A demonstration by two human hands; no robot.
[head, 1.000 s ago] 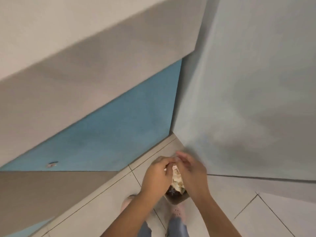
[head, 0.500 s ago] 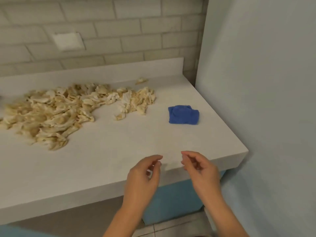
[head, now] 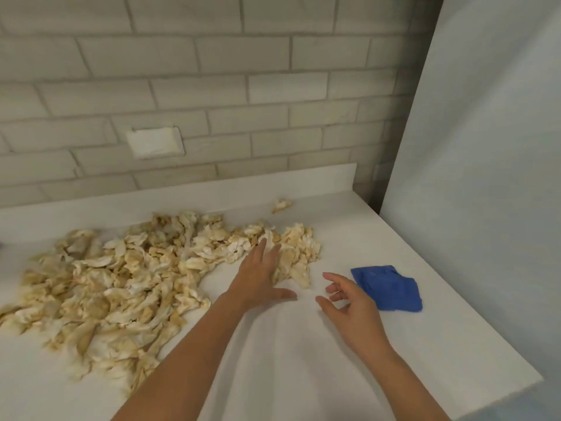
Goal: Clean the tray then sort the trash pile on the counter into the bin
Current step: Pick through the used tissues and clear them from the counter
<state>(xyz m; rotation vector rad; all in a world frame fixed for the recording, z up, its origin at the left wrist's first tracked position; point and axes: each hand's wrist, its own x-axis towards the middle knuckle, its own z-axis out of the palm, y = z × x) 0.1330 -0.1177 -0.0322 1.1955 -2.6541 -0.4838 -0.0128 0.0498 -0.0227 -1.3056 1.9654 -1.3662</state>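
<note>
So, I have both bare hands out over the white table (head: 303,366), and neither holds anything. The left grip (head: 261,276) lies flat with fingers straight on the right-hand end of the trash pile (head: 121,284), thumb spread onto the bare surface. I read that as a raking posture, palm down so it can gather a clump toward the near edge rather than pick scraps one by one. The right grip (head: 349,305) hovers just beside that same end of the pile, fingers loosely curled and apart around nothing. I judge it is placed there to cup whatever the left one drags across.

The pile itself, crumpled yellowish-white scraps, sprawls from the left edge of view to the middle of the table. One stray scrap (head: 281,205) lies apart near the back ledge. A folded blue cloth (head: 387,288) sits just beside the right grip and clear of the pile, probably parked there out of the way of the sorting. Neither bin nor tray is in view, so most of the sorting looks to be ahead of me.
</note>
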